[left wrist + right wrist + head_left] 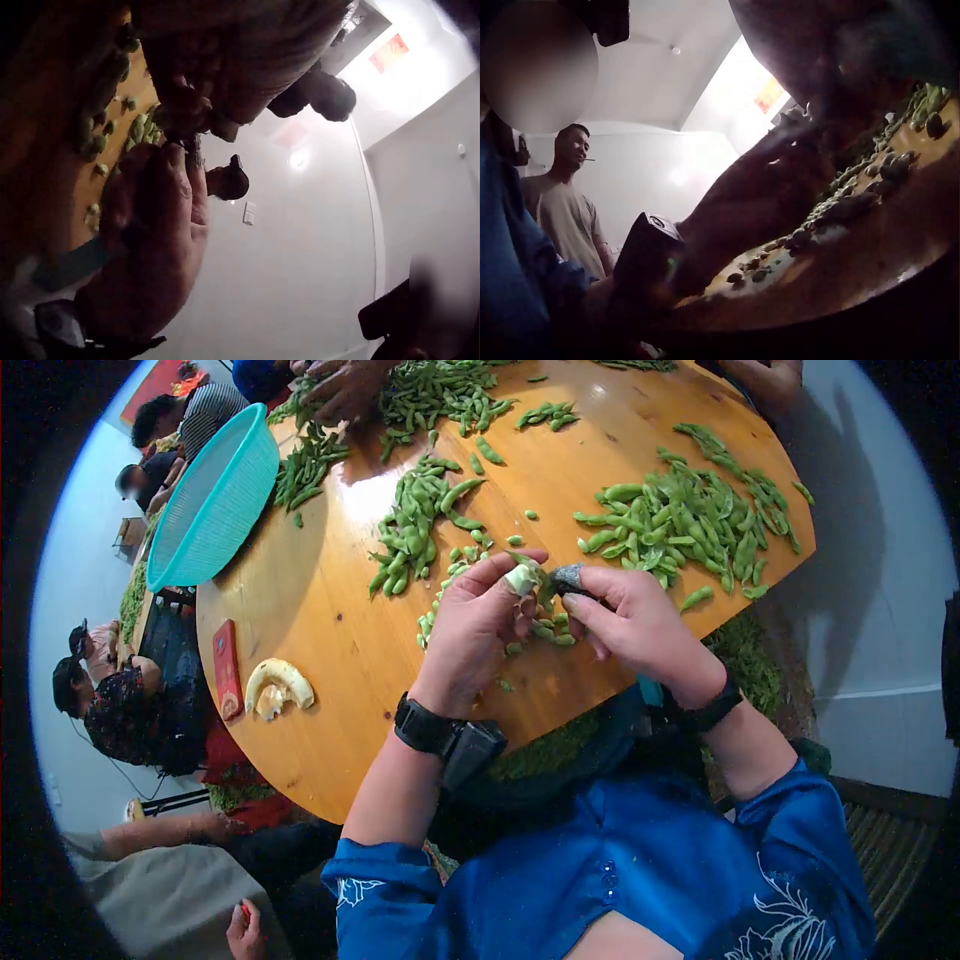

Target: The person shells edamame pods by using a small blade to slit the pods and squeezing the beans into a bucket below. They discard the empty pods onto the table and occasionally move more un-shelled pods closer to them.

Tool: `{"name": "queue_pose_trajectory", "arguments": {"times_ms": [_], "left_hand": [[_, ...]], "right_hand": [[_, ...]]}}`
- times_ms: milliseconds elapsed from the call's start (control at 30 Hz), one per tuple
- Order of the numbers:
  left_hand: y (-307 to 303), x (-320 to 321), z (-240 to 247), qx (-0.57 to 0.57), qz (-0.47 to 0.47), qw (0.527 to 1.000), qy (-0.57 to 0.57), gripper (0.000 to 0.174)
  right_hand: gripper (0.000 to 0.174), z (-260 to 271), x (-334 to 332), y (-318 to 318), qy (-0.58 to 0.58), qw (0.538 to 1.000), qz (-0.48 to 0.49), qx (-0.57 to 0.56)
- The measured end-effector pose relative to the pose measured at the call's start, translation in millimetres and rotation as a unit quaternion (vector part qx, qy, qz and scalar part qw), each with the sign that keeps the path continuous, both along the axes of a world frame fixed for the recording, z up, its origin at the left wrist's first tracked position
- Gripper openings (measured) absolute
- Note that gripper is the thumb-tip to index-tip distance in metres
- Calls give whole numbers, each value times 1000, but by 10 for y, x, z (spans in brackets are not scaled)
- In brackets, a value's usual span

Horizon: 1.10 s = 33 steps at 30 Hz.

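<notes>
Pinching, apparently in both left grip (478, 618) and right grip (640, 618), a green pod (545, 592) between their fingertips.

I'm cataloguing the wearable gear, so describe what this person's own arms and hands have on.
Glossy blue left sleeve, with a white line pattern near its cuff; matching blue right sleeve. Black left wrist strap carrying a boxy black device; black right wrist strap. No full gloves; whether any finger is wrapped is unclear.

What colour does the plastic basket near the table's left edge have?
Turquoise; the plastic basket shows best in the head view.
</notes>
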State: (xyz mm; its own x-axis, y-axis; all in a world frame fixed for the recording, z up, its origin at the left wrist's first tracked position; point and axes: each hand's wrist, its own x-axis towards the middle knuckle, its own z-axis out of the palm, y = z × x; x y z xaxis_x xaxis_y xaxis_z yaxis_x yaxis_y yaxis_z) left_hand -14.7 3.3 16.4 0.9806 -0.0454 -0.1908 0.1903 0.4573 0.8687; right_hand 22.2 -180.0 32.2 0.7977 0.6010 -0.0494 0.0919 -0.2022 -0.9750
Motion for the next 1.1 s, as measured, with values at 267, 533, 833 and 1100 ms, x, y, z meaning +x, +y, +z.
{"name": "queue_pose_trajectory", "arguments": {"times_ms": [267,533,833,1100], "left_hand": [[-53,22,-138,413,69,874,-247,34],[-106,-45,-56,471,62,843,-251,46],[-153,-49,-46,469,56,840,-266,41],[-56,-62,15,215,-50,969,-110,36]], "right_hand": [[16,168,30,54,39,999,-11,27],[16,144,23,58,78,997,17,10],[18,72,26,-11,158,985,-12,62],[21,130,64,-85,257,960,7,111]]}}
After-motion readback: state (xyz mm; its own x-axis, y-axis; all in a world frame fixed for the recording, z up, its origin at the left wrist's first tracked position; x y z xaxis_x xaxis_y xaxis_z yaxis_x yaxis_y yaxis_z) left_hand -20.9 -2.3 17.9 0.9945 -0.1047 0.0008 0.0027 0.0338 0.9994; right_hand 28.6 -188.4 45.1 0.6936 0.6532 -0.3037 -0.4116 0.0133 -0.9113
